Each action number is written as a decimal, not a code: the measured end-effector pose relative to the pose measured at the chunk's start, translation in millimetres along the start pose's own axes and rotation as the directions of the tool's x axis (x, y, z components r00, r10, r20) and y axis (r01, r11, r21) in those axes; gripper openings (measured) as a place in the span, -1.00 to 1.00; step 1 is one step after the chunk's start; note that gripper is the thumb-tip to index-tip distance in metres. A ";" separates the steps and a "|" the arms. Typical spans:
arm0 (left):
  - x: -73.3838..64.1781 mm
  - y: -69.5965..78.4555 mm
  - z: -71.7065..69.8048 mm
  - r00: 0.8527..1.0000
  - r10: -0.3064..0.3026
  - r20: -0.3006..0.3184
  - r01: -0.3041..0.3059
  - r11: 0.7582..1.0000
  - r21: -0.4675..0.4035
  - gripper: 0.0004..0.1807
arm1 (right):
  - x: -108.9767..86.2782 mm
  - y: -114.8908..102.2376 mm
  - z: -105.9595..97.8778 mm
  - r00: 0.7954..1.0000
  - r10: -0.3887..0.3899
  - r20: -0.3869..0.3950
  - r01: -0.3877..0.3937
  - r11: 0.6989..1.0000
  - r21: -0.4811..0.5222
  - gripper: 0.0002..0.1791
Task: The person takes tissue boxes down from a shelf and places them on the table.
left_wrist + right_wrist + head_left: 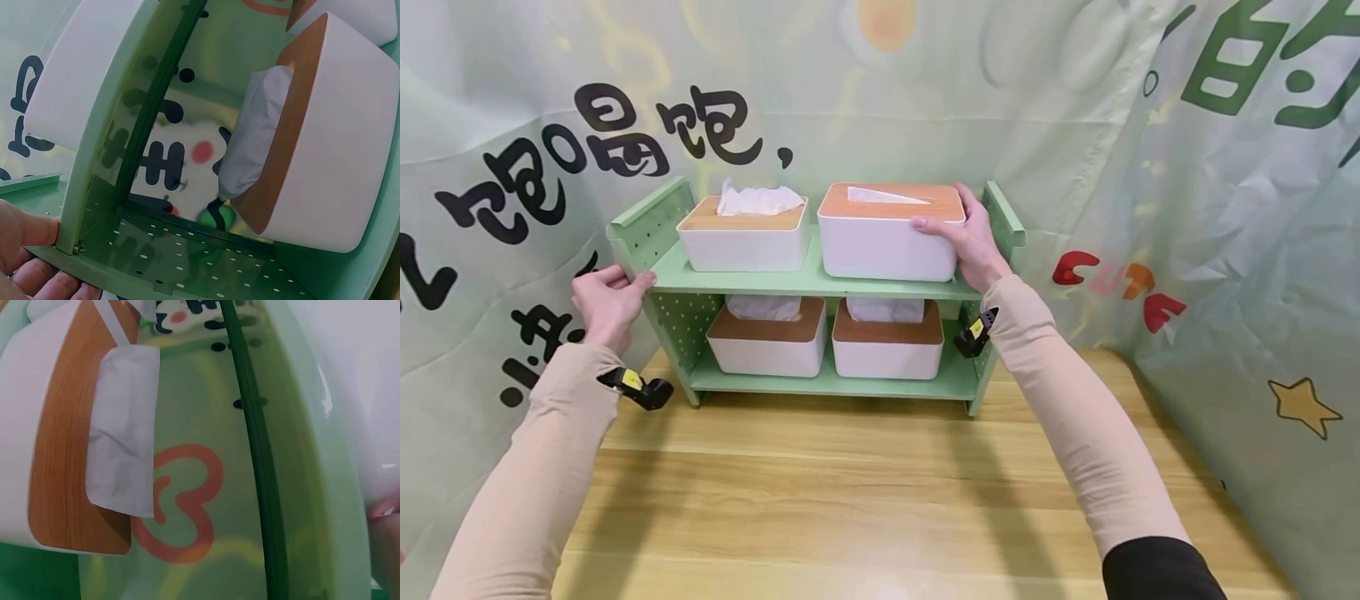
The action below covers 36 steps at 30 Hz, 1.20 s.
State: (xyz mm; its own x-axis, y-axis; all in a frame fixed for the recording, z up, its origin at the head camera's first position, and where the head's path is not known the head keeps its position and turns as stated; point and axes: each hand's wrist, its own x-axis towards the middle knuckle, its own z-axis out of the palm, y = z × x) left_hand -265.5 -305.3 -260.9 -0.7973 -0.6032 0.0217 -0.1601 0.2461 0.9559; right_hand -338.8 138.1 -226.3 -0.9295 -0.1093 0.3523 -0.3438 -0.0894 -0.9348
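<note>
A white tissue box (891,242) with a wood-look lid is at the right of the upper shelf level. My right hand (973,237) holds its right end, thumb across the front and fingers round the side. In the right wrist view only a sliver of that hand (384,550) shows at the right edge. My left hand (610,304) grips the left side of the green shelf rack (831,383). In the left wrist view its thumb (37,228) presses the front corner, with fingers against the outside of the perforated side panel (181,256).
Another tissue box (745,246), tissue sticking up, sits on the upper level's left. Two more, a left box (765,354) and a right box (887,358), stand on the lower level. The rack is on a wooden table (820,500), before a printed cloth backdrop (887,117).
</note>
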 end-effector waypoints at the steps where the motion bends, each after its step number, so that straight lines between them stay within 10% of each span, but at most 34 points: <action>1: 0.3 0.0 -0.1 1.000 0.000 0.000 0.000 1.000 0.000 -0.38 | -1.4 -0.8 0.5 1.000 0.000 -0.003 0.000 1.000 0.003 0.07; 36: 0.9 -0.1 -1.1 1.000 -0.012 -0.001 0.012 1.000 0.007 -0.37 | -46.9 -38.8 1.1 1.000 -0.012 -0.002 0.012 0.997 0.080 -0.07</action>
State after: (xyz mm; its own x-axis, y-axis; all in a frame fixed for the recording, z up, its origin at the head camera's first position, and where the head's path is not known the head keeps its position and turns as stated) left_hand -265.6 -306.7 -260.7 -0.7950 -0.6066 0.0103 -0.1736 0.2437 0.9542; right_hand -281.7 145.6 -206.5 -0.9255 -0.1063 0.3635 -0.3433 -0.1697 -0.9238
